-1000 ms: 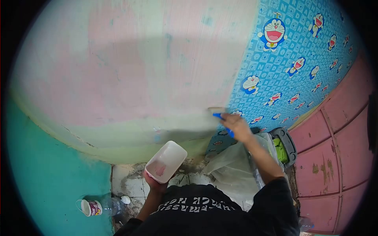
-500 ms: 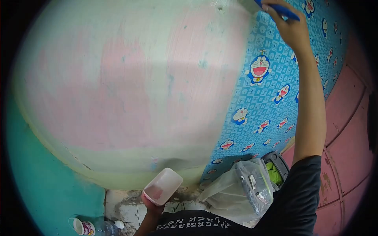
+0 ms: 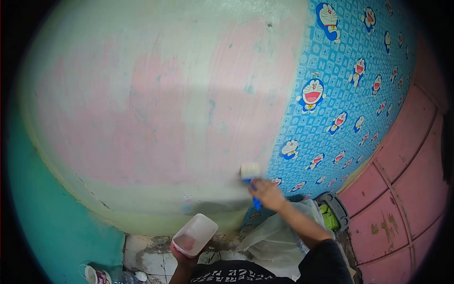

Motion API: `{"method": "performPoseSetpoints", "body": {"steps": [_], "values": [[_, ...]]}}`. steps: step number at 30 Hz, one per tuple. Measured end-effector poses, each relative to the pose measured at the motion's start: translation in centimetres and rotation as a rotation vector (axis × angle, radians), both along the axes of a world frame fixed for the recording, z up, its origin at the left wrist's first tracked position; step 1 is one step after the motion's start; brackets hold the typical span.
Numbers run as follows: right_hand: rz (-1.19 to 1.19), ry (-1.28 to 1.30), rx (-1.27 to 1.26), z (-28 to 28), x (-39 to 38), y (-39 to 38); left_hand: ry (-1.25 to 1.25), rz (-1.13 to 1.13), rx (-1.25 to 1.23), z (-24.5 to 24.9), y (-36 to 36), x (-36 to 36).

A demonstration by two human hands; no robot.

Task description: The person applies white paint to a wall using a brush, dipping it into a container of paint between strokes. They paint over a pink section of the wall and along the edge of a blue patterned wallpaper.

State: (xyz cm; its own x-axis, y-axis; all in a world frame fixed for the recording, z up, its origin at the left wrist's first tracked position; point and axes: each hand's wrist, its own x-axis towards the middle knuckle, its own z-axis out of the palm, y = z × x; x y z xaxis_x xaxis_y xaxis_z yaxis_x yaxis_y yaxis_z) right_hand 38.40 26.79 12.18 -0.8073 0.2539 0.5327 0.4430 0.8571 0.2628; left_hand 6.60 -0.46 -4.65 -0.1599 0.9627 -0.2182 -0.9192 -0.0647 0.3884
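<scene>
My right hand (image 3: 267, 194) is closed around the blue handle of a paintbrush (image 3: 250, 171). The pale bristles point up and lie against or very near the lower part of the wall (image 3: 198, 118), just left of the patterned wallpaper's edge. That wall is pale green with streaky patches of pink paint. Low in the view, my left hand (image 3: 182, 255) grips a white plastic tub (image 3: 201, 228) by its lower end, tilted so its inside shows. Some pink paint lies at the bottom of the tub.
Blue cartoon wallpaper (image 3: 340, 104) covers the wall's right part. Below it stand a translucent plastic bag (image 3: 279, 239) and a grey container (image 3: 335, 208) with something green. A small bucket (image 3: 97, 274) and a clear bottle (image 3: 127, 277) sit bottom left. A pink door-like panel (image 3: 378, 213) is at right.
My right hand has brought the paintbrush down from the top of the wall, over the wallpaper edge, to the wall's lower part. The tub in my left hand has barely moved.
</scene>
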Motion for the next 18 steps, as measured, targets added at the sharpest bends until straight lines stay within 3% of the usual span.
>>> {"method": "performPoseSetpoints", "body": {"steps": [2,5,9,11,15,18], "values": [[-0.041,-0.085,-0.19,-3.6,-0.8,-0.7,-0.019,-0.004,0.003,-0.1,0.0,0.0],[-0.029,-0.039,-0.314,-2.1,-2.0,0.5,-0.009,-0.026,0.038,-0.3,0.2,0.0],[0.205,0.205,-0.331,13.8,-2.3,4.0,0.099,0.005,0.062,-1.9,0.7,-0.7],[0.194,0.305,-0.304,23.4,-1.3,3.8,0.128,0.056,0.023,-2.4,1.1,-0.8],[0.058,0.459,0.144,40.1,-0.1,4.2,0.0,0.026,0.049,-1.2,1.1,-0.8],[0.085,0.64,0.347,45.1,-0.6,4.5,0.022,0.021,0.052,-1.0,1.2,-1.1]]}}
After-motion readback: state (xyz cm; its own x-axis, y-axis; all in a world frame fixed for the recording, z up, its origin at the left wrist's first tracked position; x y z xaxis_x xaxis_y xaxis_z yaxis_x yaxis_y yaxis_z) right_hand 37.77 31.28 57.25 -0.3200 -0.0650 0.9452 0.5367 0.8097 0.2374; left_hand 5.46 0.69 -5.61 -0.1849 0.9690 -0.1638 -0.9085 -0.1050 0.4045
